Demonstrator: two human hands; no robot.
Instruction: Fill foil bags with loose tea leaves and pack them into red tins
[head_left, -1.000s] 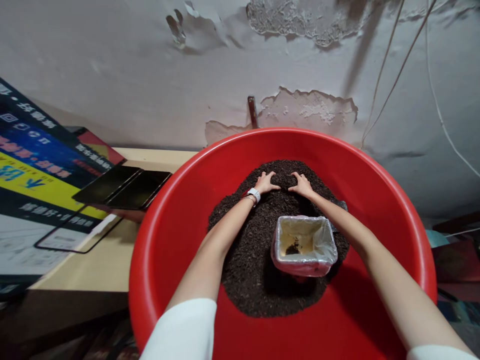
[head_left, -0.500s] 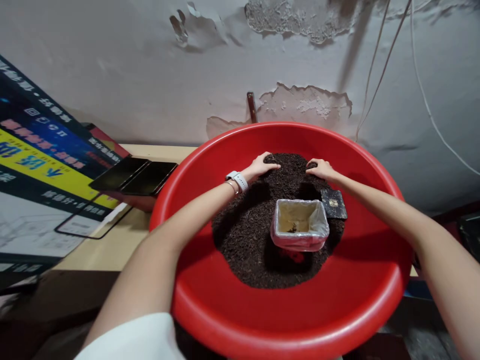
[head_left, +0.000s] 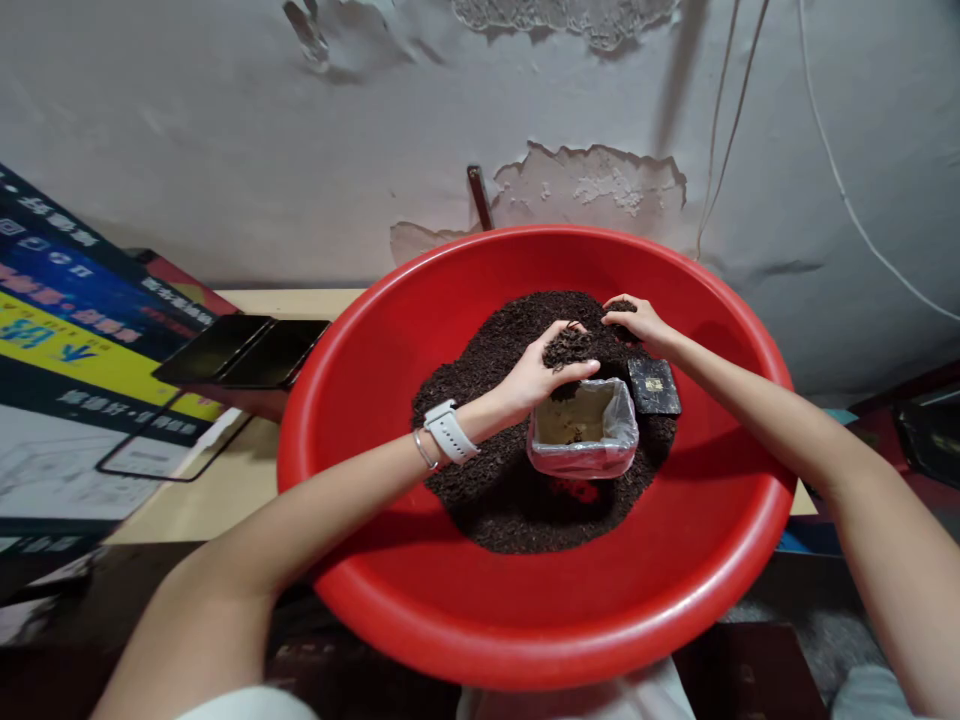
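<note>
A large red basin holds a heap of dark, dry tea leaves. On the heap stands a small rectangular box lined with clear plastic, with a few leaves at its bottom. My left hand is curled around a clump of tea leaves, over the box's back left rim. Farther back and to the right, my right hand has its fingers closed around another clump, just above the heap. A flat dark square piece with a pale patch lies beside the box, below my right hand.
On the left, two black trays with a wire frame sit on a pale tabletop, next to a printed cardboard box. Behind the basin is a peeling wall with hanging cords.
My left hand has lifted from the back of the heap with tea leaves and come right and nearer, over the box. My right hand has risen slightly with leaves in it. The view has shifted.
</note>
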